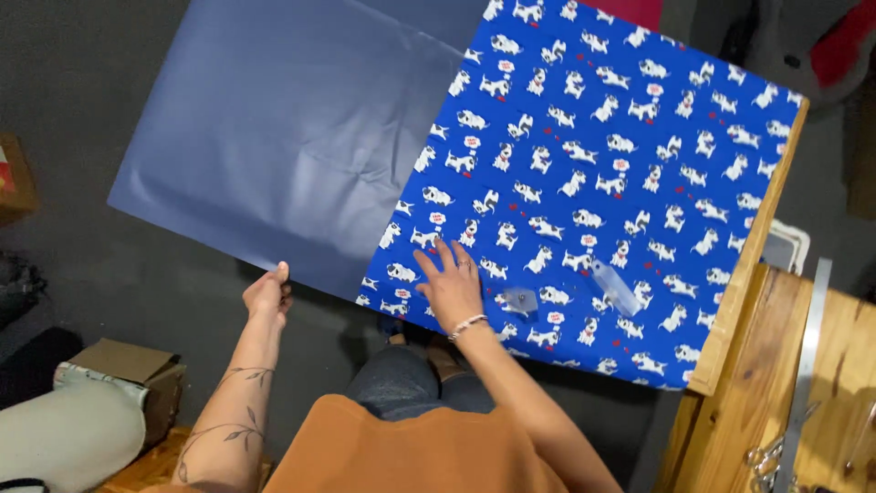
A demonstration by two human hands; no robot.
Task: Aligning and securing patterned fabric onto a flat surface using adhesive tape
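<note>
The left hand (pixel 267 294) pinches the near edge of a plain dark blue sheet (pixel 283 137) that hangs out past the bench (pixel 744 274). The right hand (pixel 450 283) lies flat, fingers spread, on the dog-print fabric (pixel 620 183). The work appears to be lining the sheet up with the fabric; the edges need matching.

We have a single view, from a camera worn on the head, facing steeply down past the orange shirt (pixel 411 452) and our knees. It sits close above our right hand (pixel 450 285), with the wrapping paper (pixel 593 183) spreading beyond it to the frame's top edge.
</note>
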